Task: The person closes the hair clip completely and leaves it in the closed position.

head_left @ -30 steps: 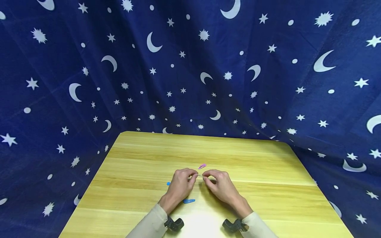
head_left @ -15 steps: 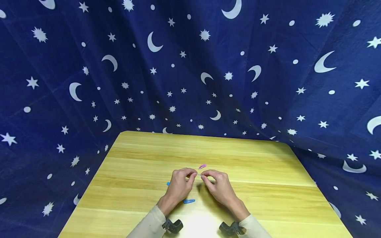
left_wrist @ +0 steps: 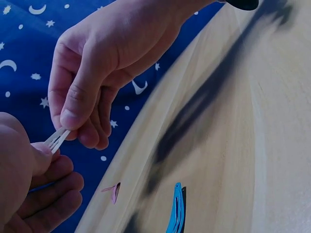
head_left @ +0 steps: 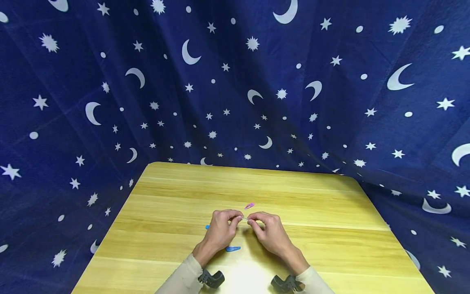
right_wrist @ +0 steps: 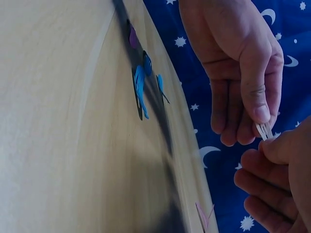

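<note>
My left hand and right hand meet above the middle of the table, thumbs and index fingers pinching opposite ends of a small white snap hair clip. In the right wrist view its slotted middle shows between the fingertips, while both ends are covered. Just beyond the hands lies a pink snap clip, its two parts spread apart in the wrist views. Near my left wrist a blue snap clip rests on the wood. Another blue clip peeks out from behind the left hand.
The right wrist view also shows a purple clip and a dark blue clip on the table, near the light blue ones. A wooden table with rounded far corners stands against a blue curtain patterned with moons and stars.
Both hands have shifted slightly left, still pinching the white hair clip, and its angle between the fingertips has changed a little. The clips on the table have not moved.
</note>
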A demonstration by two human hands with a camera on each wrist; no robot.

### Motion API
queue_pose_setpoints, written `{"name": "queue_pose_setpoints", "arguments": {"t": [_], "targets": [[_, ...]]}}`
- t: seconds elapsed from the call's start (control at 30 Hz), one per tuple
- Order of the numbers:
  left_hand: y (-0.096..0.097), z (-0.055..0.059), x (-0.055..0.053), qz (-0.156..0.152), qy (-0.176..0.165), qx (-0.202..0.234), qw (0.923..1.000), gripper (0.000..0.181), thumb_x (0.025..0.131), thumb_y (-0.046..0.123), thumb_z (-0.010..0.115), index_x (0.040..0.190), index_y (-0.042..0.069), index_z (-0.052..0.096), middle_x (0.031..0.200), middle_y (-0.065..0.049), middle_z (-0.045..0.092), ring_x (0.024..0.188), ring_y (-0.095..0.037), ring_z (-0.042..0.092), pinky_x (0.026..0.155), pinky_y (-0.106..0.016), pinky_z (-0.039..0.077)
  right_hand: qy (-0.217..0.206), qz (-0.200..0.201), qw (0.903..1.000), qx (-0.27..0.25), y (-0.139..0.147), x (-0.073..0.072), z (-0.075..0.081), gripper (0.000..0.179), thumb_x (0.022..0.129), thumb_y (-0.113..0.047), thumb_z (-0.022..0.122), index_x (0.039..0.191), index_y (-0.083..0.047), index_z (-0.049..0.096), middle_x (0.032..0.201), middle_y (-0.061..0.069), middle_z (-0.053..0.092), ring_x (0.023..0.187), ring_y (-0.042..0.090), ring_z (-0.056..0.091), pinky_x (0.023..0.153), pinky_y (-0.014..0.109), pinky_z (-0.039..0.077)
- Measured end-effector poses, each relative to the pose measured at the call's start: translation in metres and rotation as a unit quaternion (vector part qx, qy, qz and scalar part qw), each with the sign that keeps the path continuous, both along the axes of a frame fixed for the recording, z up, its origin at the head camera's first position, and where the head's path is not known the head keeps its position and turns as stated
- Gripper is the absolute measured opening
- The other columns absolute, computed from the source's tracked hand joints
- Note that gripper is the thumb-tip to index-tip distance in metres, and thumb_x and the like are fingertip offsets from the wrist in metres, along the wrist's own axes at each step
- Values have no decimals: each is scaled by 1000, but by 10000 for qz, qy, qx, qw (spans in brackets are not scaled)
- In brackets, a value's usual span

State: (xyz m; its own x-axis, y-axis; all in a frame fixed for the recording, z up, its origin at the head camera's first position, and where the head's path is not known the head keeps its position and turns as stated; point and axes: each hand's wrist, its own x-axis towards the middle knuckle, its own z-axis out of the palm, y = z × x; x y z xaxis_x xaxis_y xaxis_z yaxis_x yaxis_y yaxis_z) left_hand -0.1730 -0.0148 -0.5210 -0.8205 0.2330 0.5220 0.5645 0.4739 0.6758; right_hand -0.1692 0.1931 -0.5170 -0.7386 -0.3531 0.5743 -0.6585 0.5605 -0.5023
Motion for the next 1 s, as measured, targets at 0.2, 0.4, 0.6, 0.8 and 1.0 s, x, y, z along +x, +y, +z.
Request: {"name": "queue_pose_setpoints", "arguments": {"t": [0.2, 0.4, 0.6, 0.8, 1.0], "targets": [[-2, 1, 0, -113, -78, 49, 9999, 10, 101, 4, 77, 98, 9, 85, 91, -2, 84, 76, -1, 69, 70, -21, 59, -139, 125, 9998, 2, 0, 2, 2, 8, 97, -2, 80, 102, -7, 81, 100, 1, 84, 97, 14, 81, 85, 38, 68], [-4, 1, 0, -228, -184, 44, 9996, 12, 102, 4, 76, 98, 10, 86, 92, -3, 85, 72, 1, 66, 70, -21, 59, -70, 188, 9998, 14, 0, 3, 3, 9, 97, -1, 80, 102, -8, 81, 98, -1, 84, 96, 12, 80, 85, 38, 68], [-5, 2, 1, -262, -257, -9, 9993, 13, 102, 5, 76, 99, 11, 86, 93, -3, 85, 70, 3, 63, 69, -20, 58, 5, 211, 9998, 44, 0, 3, 3, 9, 96, -1, 80, 101, -8, 81, 98, 0, 84, 95, 14, 81, 84, 39, 68], [-6, 4, 0, -331, -298, 25, 9990, 12, 103, 5, 75, 101, 10, 86, 95, -4, 85, 73, -2, 70, 72, -22, 61, 143, 242, 9996, 38, 1, 1, 2, 9, 97, 0, 79, 101, -8, 82, 97, 1, 84, 95, 15, 81, 84, 37, 67], [-7, 5, 2, -345, -345, -49, 9988, 11, 103, 8, 76, 104, 11, 87, 97, -2, 85, 82, -3, 74, 75, -23, 62, 275, 182, 9995, -13, 1, 1, 1, 12, 95, 2, 80, 100, -8, 81, 97, 0, 84, 94, 15, 81, 84, 34, 67]]}}
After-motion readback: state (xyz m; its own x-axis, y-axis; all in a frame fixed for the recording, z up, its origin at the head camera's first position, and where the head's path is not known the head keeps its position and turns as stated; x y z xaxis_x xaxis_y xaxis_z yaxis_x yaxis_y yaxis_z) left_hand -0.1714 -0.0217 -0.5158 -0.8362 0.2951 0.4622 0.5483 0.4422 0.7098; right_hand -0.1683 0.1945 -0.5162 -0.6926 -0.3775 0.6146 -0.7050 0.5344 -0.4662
